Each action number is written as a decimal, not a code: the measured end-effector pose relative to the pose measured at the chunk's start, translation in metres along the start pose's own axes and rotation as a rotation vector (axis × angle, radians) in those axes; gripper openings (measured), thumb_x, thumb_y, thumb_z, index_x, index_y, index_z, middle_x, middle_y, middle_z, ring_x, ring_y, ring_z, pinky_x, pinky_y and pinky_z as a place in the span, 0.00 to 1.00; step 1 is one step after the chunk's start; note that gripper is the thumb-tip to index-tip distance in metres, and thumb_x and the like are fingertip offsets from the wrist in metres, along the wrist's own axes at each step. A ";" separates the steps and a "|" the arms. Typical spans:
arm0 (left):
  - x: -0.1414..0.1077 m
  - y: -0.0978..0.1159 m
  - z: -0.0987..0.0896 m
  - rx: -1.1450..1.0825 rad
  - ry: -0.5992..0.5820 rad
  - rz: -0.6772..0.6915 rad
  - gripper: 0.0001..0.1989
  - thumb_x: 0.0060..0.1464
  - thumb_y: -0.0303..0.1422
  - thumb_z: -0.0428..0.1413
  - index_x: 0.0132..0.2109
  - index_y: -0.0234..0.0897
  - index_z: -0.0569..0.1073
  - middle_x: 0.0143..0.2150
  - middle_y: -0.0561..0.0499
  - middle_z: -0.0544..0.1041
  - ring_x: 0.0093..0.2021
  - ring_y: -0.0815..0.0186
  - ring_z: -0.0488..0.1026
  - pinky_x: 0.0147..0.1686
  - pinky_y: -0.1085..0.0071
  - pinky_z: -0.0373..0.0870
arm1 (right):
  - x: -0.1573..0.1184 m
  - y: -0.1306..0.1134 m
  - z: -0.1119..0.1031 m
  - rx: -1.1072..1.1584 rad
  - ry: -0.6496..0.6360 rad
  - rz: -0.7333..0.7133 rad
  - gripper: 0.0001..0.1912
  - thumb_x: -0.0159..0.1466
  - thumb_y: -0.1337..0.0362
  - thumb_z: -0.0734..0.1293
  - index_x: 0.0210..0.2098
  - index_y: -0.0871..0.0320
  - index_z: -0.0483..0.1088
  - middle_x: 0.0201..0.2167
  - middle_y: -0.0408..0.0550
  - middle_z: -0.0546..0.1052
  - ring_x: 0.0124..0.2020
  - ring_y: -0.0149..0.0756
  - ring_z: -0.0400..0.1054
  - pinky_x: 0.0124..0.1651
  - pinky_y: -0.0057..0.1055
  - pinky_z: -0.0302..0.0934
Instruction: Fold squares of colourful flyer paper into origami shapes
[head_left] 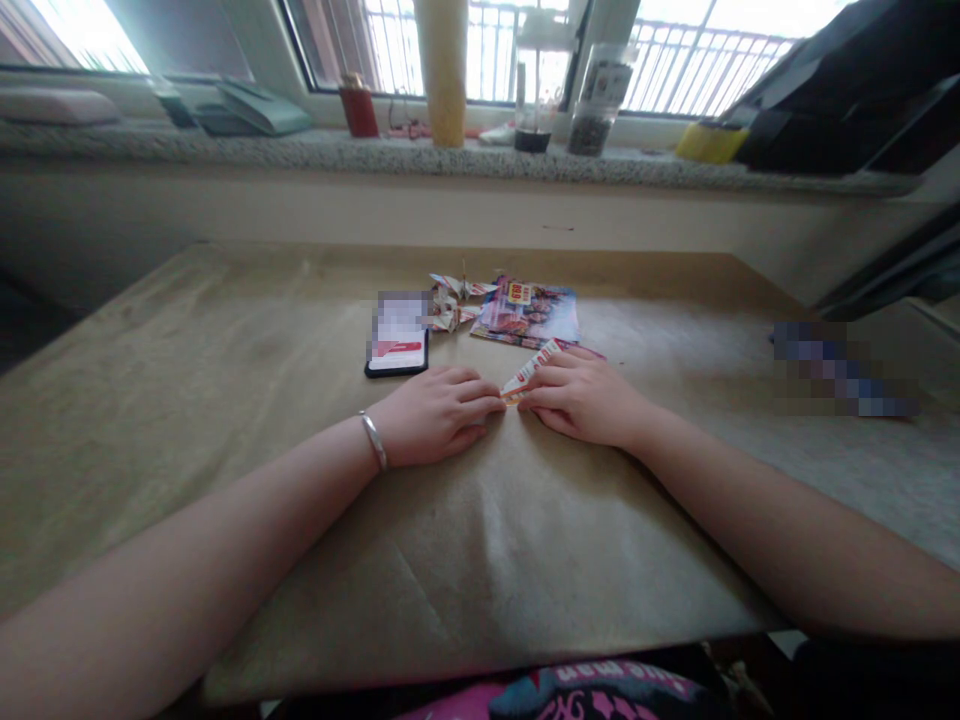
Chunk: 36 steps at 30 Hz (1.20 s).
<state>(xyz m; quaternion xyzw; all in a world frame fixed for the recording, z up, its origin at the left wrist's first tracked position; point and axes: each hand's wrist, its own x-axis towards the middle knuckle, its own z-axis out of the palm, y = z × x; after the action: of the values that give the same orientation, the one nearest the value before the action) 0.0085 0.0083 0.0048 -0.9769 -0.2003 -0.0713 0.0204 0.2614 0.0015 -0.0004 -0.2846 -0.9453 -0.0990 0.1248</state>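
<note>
A folded piece of printed paper (pixel 531 368), white with red and orange lettering, lies on the table between my hands. My left hand (pixel 442 415), with a silver bangle at the wrist, has its fingers together and their tips at the paper's lower left point. My right hand (pixel 577 395) presses over the paper's right part, its fingers bent and hiding much of it. Beyond my hands are a stack of colourful printed sheets (pixel 529 312) and folded paper figures (pixel 454 305) with pointed ends. To their left lies a phone (pixel 399 345) with a lit screen.
A beige cover spreads over the table (pixel 360 560). At the right lies a blurred dark blue object (pixel 840 370). The stone windowsill (pixel 300 155) behind holds a red bottle (pixel 359 106), a tall yellow cylinder (pixel 444 75), clear containers (pixel 598 100) and a black bag (pixel 840 95).
</note>
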 end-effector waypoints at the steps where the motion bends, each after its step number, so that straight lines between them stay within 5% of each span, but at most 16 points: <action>1: 0.000 0.000 0.000 -0.003 -0.002 0.000 0.17 0.60 0.33 0.50 0.55 0.37 0.68 0.54 0.47 0.72 0.53 0.58 0.67 0.53 0.61 0.65 | -0.001 0.000 -0.001 0.002 0.002 0.001 0.12 0.66 0.64 0.59 0.40 0.50 0.75 0.40 0.46 0.77 0.43 0.41 0.64 0.46 0.38 0.53; 13: -0.001 0.007 0.001 0.007 -0.017 -0.052 0.21 0.61 0.38 0.50 0.59 0.38 0.66 0.56 0.44 0.70 0.53 0.55 0.65 0.54 0.58 0.63 | 0.000 0.003 0.007 0.072 0.021 0.006 0.13 0.67 0.65 0.59 0.41 0.51 0.75 0.40 0.48 0.77 0.42 0.39 0.65 0.46 0.37 0.56; 36: -0.009 -0.008 -0.008 -0.049 0.000 0.025 0.16 0.59 0.29 0.49 0.53 0.37 0.70 0.52 0.46 0.73 0.49 0.60 0.69 0.49 0.64 0.67 | 0.001 0.004 0.001 0.072 -0.017 0.019 0.14 0.61 0.69 0.61 0.41 0.50 0.75 0.41 0.47 0.76 0.42 0.40 0.64 0.46 0.38 0.53</action>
<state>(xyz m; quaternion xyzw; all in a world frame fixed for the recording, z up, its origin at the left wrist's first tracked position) -0.0037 0.0121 0.0118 -0.9796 -0.1861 -0.0758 -0.0028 0.2628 0.0054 -0.0004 -0.2896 -0.9466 -0.0613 0.1280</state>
